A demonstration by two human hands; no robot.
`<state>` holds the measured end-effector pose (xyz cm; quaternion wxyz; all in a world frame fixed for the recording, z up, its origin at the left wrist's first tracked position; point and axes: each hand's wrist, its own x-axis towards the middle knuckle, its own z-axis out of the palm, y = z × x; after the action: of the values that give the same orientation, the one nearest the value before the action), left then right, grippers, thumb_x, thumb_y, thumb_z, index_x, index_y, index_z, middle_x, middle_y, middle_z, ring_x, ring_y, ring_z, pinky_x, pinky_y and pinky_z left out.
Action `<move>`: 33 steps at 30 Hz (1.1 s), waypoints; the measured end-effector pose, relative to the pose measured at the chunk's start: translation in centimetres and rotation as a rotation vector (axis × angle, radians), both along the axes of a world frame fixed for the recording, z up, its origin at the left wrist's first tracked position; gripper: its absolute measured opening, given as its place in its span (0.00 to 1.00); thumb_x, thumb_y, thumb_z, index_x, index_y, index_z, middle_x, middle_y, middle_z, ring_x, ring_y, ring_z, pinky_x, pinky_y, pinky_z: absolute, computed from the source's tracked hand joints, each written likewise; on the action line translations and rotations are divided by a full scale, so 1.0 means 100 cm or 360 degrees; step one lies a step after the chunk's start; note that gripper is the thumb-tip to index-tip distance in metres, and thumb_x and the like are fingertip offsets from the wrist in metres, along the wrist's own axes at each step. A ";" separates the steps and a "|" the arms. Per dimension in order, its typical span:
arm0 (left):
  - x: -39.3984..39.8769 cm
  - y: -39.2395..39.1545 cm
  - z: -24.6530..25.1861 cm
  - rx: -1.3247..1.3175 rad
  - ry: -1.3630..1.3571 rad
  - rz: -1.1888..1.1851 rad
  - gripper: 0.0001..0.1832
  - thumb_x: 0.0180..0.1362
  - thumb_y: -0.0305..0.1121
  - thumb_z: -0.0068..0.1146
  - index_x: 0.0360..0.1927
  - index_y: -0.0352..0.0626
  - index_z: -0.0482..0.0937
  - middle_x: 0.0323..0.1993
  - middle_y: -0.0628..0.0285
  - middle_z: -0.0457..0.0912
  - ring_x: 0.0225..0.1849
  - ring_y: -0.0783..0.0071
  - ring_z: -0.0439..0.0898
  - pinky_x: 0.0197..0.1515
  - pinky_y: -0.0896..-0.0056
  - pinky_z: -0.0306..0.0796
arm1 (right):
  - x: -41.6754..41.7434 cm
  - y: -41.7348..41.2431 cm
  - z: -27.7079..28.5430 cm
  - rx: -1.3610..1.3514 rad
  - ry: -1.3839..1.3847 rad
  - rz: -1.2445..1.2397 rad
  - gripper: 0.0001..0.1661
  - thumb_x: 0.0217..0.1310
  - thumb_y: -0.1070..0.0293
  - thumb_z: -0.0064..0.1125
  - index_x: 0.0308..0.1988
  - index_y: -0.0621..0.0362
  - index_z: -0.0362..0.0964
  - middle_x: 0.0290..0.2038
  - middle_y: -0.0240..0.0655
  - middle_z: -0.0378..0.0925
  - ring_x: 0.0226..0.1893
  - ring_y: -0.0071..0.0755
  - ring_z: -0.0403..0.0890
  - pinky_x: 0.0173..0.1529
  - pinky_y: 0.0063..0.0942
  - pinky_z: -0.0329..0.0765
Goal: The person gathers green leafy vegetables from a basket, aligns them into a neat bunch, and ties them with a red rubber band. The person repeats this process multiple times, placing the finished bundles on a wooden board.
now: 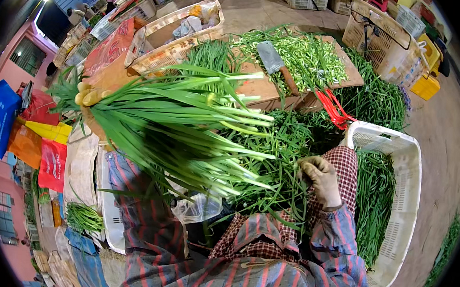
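My left hand (90,94), gloved, grips a large bunch of long leafy greens, like garlic chives or green garlic (168,107), near the leaf tips; the pale stem ends point right. My right hand (321,178), in a dirty pale glove, hovers over my checked lap with its fingers curled; whether it pinches anything is unclear. A cleaver (272,58) with a wooden handle lies on a wooden board (351,72) among cut pale stem ends (320,58). Red ties (333,110) hang from the board's near edge. Loose green leaves (278,143) are heaped below it.
A white plastic crate (408,196) with greens stands at my right. A long crate (172,59) holding plastic bags is at the upper left. Another crate (389,42) stands at the upper right. Bags, including a blue one (1,117), are at far left. More crates stand behind.
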<state>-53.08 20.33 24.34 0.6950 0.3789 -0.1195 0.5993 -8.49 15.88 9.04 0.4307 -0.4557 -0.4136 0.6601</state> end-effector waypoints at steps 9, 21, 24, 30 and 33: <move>0.022 -0.029 0.032 -0.0111 0.0076 0.0498 0.12 0.61 0.35 0.50 0.49 0.50 0.72 0.30 0.76 0.74 0.38 0.82 0.72 0.52 0.69 0.64 | -0.119 0.051 0.098 0.1167 -0.0761 0.0506 0.26 0.51 0.48 0.62 0.33 0.63 0.75 0.25 0.39 0.78 0.27 0.29 0.77 0.33 0.27 0.72; 0.010 -0.026 0.019 -0.0279 0.0219 0.0601 0.12 0.61 0.34 0.48 0.48 0.52 0.75 0.29 0.74 0.76 0.38 0.77 0.75 0.51 0.61 0.71 | -0.032 0.006 0.033 0.0077 -0.0768 0.0501 0.21 0.57 0.56 0.55 0.38 0.66 0.73 0.33 0.36 0.79 0.36 0.31 0.78 0.42 0.25 0.74; 0.004 -0.024 0.015 -0.0328 0.0295 0.0660 0.13 0.60 0.32 0.49 0.48 0.50 0.75 0.27 0.74 0.75 0.36 0.81 0.75 0.50 0.65 0.70 | -0.040 0.015 0.040 0.1192 -0.1381 0.0210 0.22 0.49 0.54 0.63 0.39 0.59 0.74 0.38 0.43 0.77 0.40 0.48 0.77 0.46 0.34 0.74; 0.047 -0.017 0.024 -0.0224 0.0205 0.0476 0.06 0.59 0.29 0.50 0.39 0.45 0.73 0.27 0.72 0.74 0.33 0.77 0.74 0.48 0.64 0.70 | -0.123 0.036 0.051 0.0832 -0.0290 0.0255 0.18 0.59 0.56 0.55 0.39 0.60 0.76 0.32 0.37 0.78 0.33 0.36 0.77 0.42 0.25 0.72; 0.048 -0.013 0.025 0.0060 0.0369 0.0356 0.06 0.58 0.28 0.50 0.39 0.44 0.73 0.26 0.72 0.73 0.30 0.78 0.72 0.47 0.65 0.69 | -0.127 0.036 0.062 -0.0070 0.0525 0.0262 0.18 0.63 0.64 0.48 0.44 0.68 0.73 0.41 0.36 0.77 0.39 0.23 0.76 0.48 0.19 0.71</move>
<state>-48.25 19.05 26.85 0.6257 0.4694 -0.0067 0.6229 -21.23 19.48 15.26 0.4272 -0.3152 -0.3586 0.7678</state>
